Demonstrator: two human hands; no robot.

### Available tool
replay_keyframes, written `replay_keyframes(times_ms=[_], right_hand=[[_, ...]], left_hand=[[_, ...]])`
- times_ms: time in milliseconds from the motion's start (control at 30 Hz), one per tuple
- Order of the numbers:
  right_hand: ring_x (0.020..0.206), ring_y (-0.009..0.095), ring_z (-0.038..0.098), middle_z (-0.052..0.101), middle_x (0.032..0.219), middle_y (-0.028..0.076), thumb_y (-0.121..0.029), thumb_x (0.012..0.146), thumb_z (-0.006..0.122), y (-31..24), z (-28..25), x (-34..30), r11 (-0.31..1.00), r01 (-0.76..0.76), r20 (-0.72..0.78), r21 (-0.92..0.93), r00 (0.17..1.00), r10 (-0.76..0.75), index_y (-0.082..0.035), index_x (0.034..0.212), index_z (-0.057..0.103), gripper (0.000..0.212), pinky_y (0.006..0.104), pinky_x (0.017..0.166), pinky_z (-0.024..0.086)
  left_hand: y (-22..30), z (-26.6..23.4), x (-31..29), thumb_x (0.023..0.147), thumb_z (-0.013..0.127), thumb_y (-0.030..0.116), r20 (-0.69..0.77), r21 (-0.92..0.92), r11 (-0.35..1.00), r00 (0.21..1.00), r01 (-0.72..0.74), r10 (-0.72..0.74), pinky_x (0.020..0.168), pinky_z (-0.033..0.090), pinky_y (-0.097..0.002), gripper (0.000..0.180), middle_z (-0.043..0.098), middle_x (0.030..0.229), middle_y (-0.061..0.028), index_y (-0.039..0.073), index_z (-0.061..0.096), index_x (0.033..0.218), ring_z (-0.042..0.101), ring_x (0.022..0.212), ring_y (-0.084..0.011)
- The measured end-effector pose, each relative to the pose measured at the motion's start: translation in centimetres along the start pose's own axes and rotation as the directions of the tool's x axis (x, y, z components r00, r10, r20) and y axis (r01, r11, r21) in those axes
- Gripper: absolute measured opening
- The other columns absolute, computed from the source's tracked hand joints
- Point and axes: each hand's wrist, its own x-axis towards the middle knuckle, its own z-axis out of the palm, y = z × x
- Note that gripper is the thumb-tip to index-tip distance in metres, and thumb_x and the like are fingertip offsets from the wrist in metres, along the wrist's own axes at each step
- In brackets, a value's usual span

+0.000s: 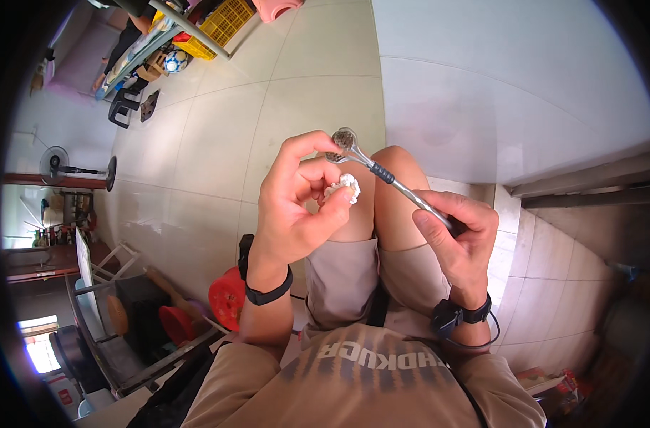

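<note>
Above my lap, my right hand [462, 234] grips the dark lower end of a shiny Y-shaped roller massager [412, 194]. Its shaft slants up to the left, with a black ribbed band partway along and two textured round heads at the tip. My left hand [288, 196] pinches a crumpled white tissue [349, 187] between the thumb and curled fingers. The left index finger reaches up to the massager's heads and appears to touch them. The tissue hangs just below the heads.
A red stool [226, 298] stands by my left forearm, with a cluttered black chair [136, 314] farther left. A standing fan [61, 167] is at the left. At the far left are a yellow crate [225, 27] and a ball [175, 61]. A white surface [510, 85] lies at right.
</note>
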Motion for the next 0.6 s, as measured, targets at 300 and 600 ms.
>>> replay_keyframes(times_ms=[300, 600], right_hand=[[0.063, 0.004, 0.055, 0.071, 0.075, 0.005, 0.0, 0.085, 0.076, -0.11, 0.47, -0.38, 0.999, -0.045, 0.029, 0.027, 0.999, 0.044, 0.003, 0.102, 0.076, 0.018, 0.0206, 0.055, 0.039], [0.061, 0.003, 0.052, 0.069, 0.072, 0.002, -0.002, 0.086, 0.076, -0.01, 0.92, -0.64, 0.997, -0.06, 0.022, 0.038, 0.998, 0.059, 0.002, 0.105, 0.076, 0.019, 0.0197, 0.053, 0.037]], left_hand=[[-0.13, 0.36, -0.13, 0.088, 0.06, -0.01, -0.026, -0.032, 0.999, 0.999, -0.029, 0.029, 0.07, 0.051, -0.0258, 0.054, 0.064, 0.082, -0.0082, 0.0, 0.034, 0.134, 0.062, 0.075, -0.0121], [0.12, 0.49, -0.04, 0.088, 0.06, -0.009, -0.023, -0.063, 0.998, 1.0, -0.015, 0.013, 0.071, 0.05, -0.0246, 0.058, 0.063, 0.082, -0.0076, -0.001, 0.032, 0.139, 0.061, 0.075, -0.0114]])
